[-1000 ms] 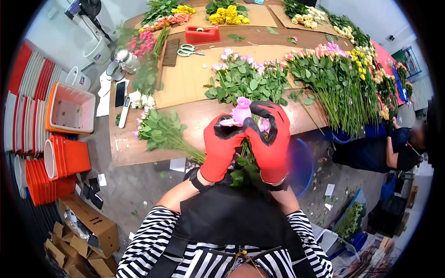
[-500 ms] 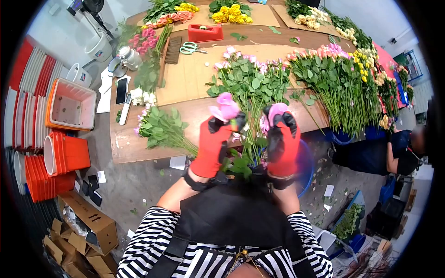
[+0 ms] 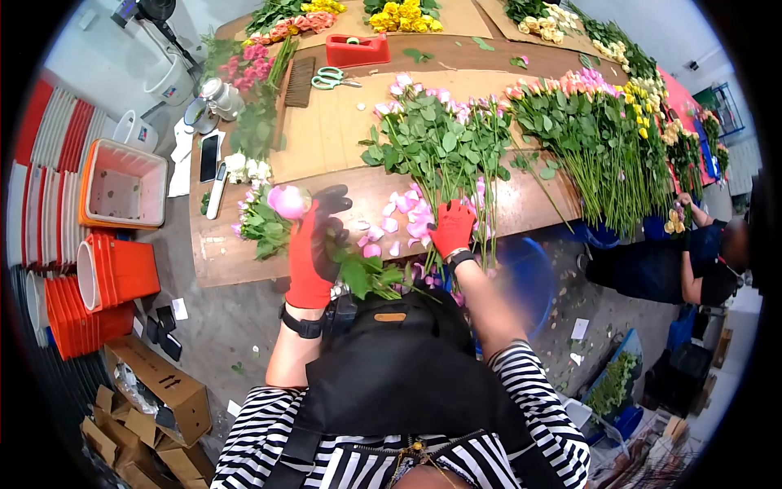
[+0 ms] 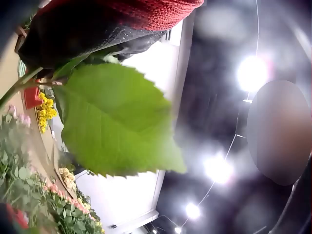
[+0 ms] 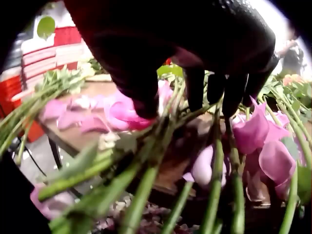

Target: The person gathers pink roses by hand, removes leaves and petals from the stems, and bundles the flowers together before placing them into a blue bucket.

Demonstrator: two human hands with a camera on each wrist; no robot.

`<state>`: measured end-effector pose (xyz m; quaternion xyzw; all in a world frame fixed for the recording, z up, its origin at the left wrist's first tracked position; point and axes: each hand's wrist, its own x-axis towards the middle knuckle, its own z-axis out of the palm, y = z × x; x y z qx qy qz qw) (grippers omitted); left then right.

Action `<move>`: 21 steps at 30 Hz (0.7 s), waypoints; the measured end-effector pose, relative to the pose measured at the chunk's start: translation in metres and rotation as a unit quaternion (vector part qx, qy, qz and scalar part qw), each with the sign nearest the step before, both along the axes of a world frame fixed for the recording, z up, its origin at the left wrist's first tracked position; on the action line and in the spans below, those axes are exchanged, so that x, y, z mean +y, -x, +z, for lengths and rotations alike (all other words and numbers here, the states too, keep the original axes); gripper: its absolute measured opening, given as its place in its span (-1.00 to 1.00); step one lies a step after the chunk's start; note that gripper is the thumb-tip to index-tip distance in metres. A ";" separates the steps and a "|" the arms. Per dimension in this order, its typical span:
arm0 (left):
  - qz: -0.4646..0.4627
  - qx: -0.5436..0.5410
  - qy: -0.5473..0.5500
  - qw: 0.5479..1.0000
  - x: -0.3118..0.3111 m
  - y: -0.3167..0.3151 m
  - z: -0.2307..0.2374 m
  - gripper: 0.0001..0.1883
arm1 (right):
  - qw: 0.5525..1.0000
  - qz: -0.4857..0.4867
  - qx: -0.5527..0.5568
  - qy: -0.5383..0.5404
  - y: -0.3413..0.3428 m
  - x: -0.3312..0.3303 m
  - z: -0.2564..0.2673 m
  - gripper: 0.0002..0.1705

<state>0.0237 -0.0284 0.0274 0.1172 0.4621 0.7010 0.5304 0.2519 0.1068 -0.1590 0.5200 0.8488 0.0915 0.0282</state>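
My left hand, in a red glove with a black palm, is raised at the table's front left and holds a pink rose by its stem. The bloom sits left of the hand; leaves trail at its right. A serrated leaf fills the middle of the left wrist view. My right hand reaches down at the front edge. Its fingers point down among green rose stems, thumb and fingers apart. Loose pink petals lie about it.
A leafy pink rose bunch lies ahead on cardboard, another bundle to the right. A smaller bunch is at the left, near a knife and phone. Scissors and a red tape dispenser lie behind.
Both hands were together at a pink rose, then parted with pink petals in the right. The left has carried the rose leftward; the right has lowered to the stems, and loose petals show on the table.
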 end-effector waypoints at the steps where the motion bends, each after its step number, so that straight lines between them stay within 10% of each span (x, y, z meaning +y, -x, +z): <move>1: 0.012 -0.009 0.017 1.000 -0.002 0.000 0.004 -0.62 | 0.999 -0.022 0.022 0.016 -0.002 0.007 -0.015 -0.49; 5: 0.061 0.073 0.017 0.995 0.001 0.006 0.000 -0.60 | 0.951 -0.169 0.253 0.052 -0.017 0.022 -0.018 -0.56; 8: 0.044 0.099 0.038 0.993 0.000 0.007 0.004 -0.63 | 0.914 -0.108 0.391 0.022 -0.036 0.025 -0.004 -0.55; 11: 0.022 0.071 0.012 0.997 0.005 0.007 -0.013 -0.65 | 0.932 -0.094 0.348 0.028 -0.053 0.016 -0.019 -0.63; 21: -0.020 0.098 -0.047 0.994 0.018 -0.003 -0.035 -0.64 | 0.778 -0.188 0.515 0.306 -0.072 0.008 -0.033 -0.57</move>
